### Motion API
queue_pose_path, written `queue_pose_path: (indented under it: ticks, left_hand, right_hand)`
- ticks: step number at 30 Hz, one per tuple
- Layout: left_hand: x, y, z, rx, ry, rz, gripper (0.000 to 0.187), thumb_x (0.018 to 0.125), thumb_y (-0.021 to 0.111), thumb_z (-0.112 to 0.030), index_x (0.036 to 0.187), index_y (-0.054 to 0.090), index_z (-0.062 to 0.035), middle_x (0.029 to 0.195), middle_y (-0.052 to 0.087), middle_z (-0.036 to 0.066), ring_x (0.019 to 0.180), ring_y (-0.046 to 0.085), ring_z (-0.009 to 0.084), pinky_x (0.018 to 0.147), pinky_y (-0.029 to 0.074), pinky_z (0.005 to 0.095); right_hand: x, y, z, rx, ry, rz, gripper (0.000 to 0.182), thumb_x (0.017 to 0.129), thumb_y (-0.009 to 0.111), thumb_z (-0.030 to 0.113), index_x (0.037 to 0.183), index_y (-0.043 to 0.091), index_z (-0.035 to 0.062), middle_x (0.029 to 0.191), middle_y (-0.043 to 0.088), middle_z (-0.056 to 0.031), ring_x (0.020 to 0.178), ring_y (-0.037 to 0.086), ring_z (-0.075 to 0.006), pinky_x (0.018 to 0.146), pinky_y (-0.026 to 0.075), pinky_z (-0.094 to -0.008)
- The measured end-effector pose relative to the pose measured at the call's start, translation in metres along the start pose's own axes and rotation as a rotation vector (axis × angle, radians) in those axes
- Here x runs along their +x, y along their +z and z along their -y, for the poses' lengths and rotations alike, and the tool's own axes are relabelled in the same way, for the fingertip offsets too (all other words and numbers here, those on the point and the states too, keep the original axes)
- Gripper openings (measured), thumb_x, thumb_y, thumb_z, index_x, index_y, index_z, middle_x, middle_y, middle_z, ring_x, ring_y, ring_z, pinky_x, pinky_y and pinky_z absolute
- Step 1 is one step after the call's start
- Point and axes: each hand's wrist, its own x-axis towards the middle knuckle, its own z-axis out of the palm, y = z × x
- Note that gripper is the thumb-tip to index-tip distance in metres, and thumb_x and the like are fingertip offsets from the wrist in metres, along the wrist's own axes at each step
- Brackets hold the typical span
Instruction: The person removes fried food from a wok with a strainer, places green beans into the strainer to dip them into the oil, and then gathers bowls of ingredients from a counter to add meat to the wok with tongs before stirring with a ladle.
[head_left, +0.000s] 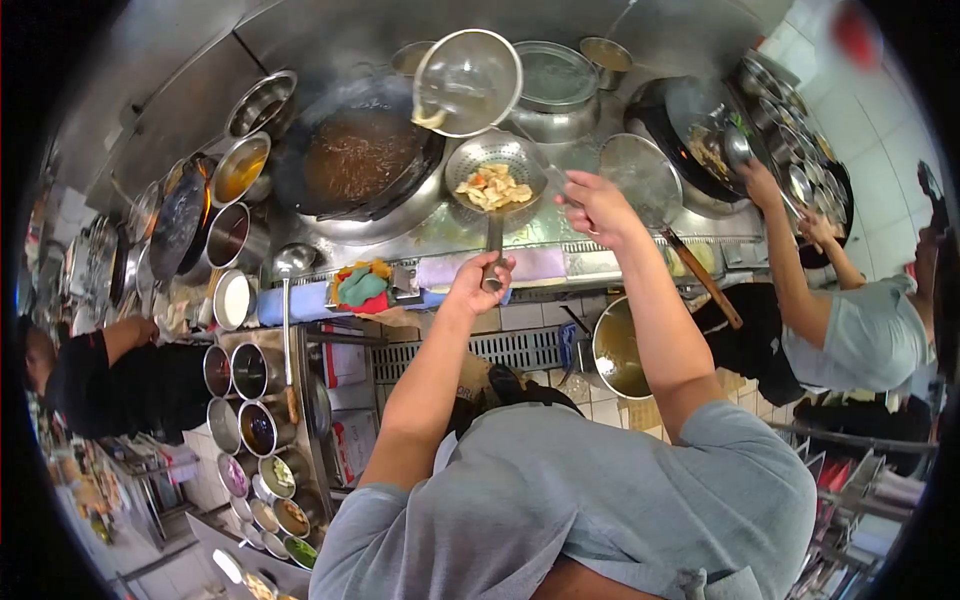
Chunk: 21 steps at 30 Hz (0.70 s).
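Observation:
My left hand (483,284) is wrapped round the handle of a perforated strainer (515,160). Pale cooked pieces of food (493,187), with a bit of orange among them, lie in the strainer's bowl. In my right hand (600,208) is the thin handle of a round metal scoop (470,85), tilted above the strainer. A few pale pieces cling to the scoop's lower left rim. Left of the strainer, a black wok (290,175) holds bubbling brown liquid (362,155).
A co-worker's hand (765,185) works a ladle (737,147) over another wok (650,100) at right. A flat round strainer (640,175) lies on the steel stove top. Folded cloths (362,285) and a long ladle (287,330) are at left, above several sauce pots (257,370).

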Motion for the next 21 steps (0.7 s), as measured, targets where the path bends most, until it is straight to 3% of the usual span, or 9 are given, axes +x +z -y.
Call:
queue_pose_path:
  ticks: [2, 4, 5, 6, 8, 9, 14, 17, 21]
  left_hand:
    - [0.014, -0.014, -0.007, -0.111, -0.136, 0.232, 0.013, 0.084, 0.046, -0.015, 0.077, 0.041, -0.004, 0.063, 0.048, 0.004, 0.048, 0.044, 0.0092, 0.043, 0.042, 0.0199]
    - [0.021, -0.016, -0.012, -0.096, -0.162, 0.221, 0.012, 0.084, 0.045, -0.013, 0.076, 0.042, -0.0047, 0.063, 0.047, 0.002, 0.047, 0.043, 0.0081, 0.042, 0.04, 0.0189]
    - [0.022, -0.015, -0.014, -0.09, -0.159, 0.209, 0.01, 0.084, 0.045, -0.012, 0.078, 0.042, -0.0034, 0.061, 0.045, 0.001, 0.046, 0.042, 0.0074, 0.041, 0.038, 0.0183]
    - [0.022, -0.015, -0.015, -0.086, -0.156, 0.196, 0.009, 0.083, 0.045, -0.011, 0.081, 0.042, -0.0021, 0.06, 0.044, 0.0, 0.046, 0.041, 0.0067, 0.04, 0.037, 0.0177]
    - [0.024, -0.017, -0.021, -0.037, -0.155, 0.215, 0.008, 0.083, 0.045, -0.009, 0.079, 0.042, -0.0028, 0.059, 0.043, -0.001, 0.046, 0.041, 0.0064, 0.04, 0.037, 0.0177]
    - [0.023, -0.021, -0.023, -0.002, -0.148, 0.228, 0.007, 0.083, 0.045, -0.008, 0.078, 0.042, -0.0036, 0.059, 0.042, -0.001, 0.046, 0.04, 0.0061, 0.04, 0.037, 0.0177]
    - [-0.007, -0.001, -0.041, 0.119, -0.164, 0.196, 0.012, 0.083, 0.044, -0.007, 0.071, 0.042, -0.0059, 0.059, 0.041, -0.002, 0.047, 0.04, 0.0058, 0.041, 0.037, 0.0179]
    - [-0.029, -0.018, -0.042, 0.361, -0.093, 0.207, 0.013, 0.082, 0.047, -0.008, 0.07, 0.041, -0.0072, 0.059, 0.04, -0.001, 0.049, 0.041, 0.0086, 0.044, 0.036, 0.0227]
    - [-0.033, -0.046, -0.051, 0.37, -0.163, 0.215, 0.013, 0.082, 0.048, -0.01, 0.071, 0.042, -0.0074, 0.059, 0.041, -0.001, 0.05, 0.041, 0.0074, 0.044, 0.037, 0.0208]
  right_hand:
    - [-0.017, -0.014, -0.006, -0.11, -0.054, -0.008, 0.031, 0.085, 0.041, 0.003, 0.116, 0.039, 0.002, 0.078, 0.049, -0.0081, 0.048, 0.035, -0.0073, 0.037, 0.028, -0.0201]
    - [-0.018, -0.027, -0.027, -0.092, -0.007, -0.102, 0.032, 0.086, 0.041, 0.003, 0.117, 0.039, 0.0025, 0.075, 0.047, -0.0057, 0.048, 0.032, -0.0061, 0.038, 0.026, -0.0192]
    - [-0.002, -0.05, -0.046, -0.209, -0.036, -0.186, 0.034, 0.084, 0.043, 0.005, 0.117, 0.043, 0.0012, 0.078, 0.055, -0.0136, 0.053, 0.049, -0.0182, 0.045, 0.04, -0.0282]
    - [-0.005, -0.048, -0.056, -0.201, -0.036, -0.202, 0.034, 0.084, 0.043, 0.005, 0.117, 0.043, 0.0012, 0.078, 0.055, -0.0136, 0.053, 0.049, -0.0182, 0.045, 0.04, -0.0282]
    - [-0.011, -0.025, -0.065, -1.239, -0.5, -0.53, 0.034, 0.081, 0.045, 0.008, 0.114, 0.046, -0.0014, 0.09, 0.058, -0.0244, 0.079, 0.058, -0.0357, 0.068, 0.046, -0.0388]
    - [-0.018, -0.016, -0.06, -1.137, -0.405, -0.548, 0.032, 0.08, 0.046, 0.009, 0.11, 0.049, -0.0029, 0.098, 0.053, -0.029, 0.098, 0.049, -0.0407, 0.085, 0.039, -0.0417]
    - [-0.042, 0.049, -0.048, -1.031, -0.501, -0.647, 0.031, 0.083, 0.044, 0.012, 0.111, 0.051, 0.0008, 0.09, 0.058, -0.0245, 0.089, 0.056, -0.0366, 0.076, 0.043, -0.0415]
    - [-0.01, 0.064, -0.076, -1.157, -0.618, -0.781, 0.028, 0.082, 0.043, 0.008, 0.107, 0.051, -0.0003, 0.085, 0.058, -0.0252, 0.084, 0.056, -0.0393, 0.073, 0.044, -0.0442]
    - [0.002, 0.089, -0.103, -1.103, -0.634, -0.84, 0.025, 0.078, 0.045, 0.004, 0.101, 0.052, -0.0016, 0.079, 0.057, -0.0271, 0.079, 0.056, -0.0415, 0.07, 0.043, -0.0469]
